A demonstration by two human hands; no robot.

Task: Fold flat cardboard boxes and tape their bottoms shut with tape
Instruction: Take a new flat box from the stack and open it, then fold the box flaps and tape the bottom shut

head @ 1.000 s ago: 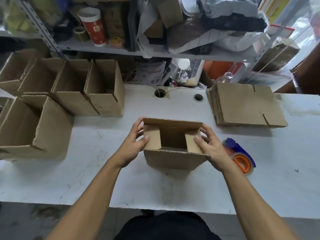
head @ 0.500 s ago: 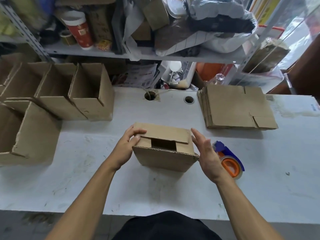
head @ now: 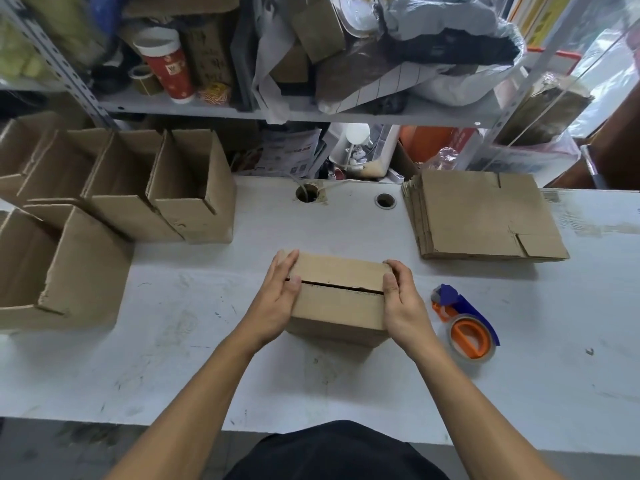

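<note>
A small cardboard box (head: 339, 306) stands on the white table (head: 194, 348) in front of me, its two long flaps folded down and meeting at a dark seam across the top. My left hand (head: 277, 299) lies flat against the box's left end, fingers straight and thumb pressing by the seam. My right hand (head: 405, 306) grips the right end, fingers curled over the far edge and thumb on the seam. A tape dispenser (head: 465, 327), blue and orange with a clear roll, lies on the table just right of my right hand.
A stack of flat cardboard blanks (head: 485, 213) lies at the back right. Several folded open boxes (head: 187, 206) stand in a row at the back left, with a bigger one (head: 69, 271) nearer. Two cable holes (head: 306, 194) and a cluttered shelf (head: 311, 112) are behind.
The box's flaps went from open, to one long flap down, to both closed along a seam. My hands moved from the inner flaps to the box's two ends.
</note>
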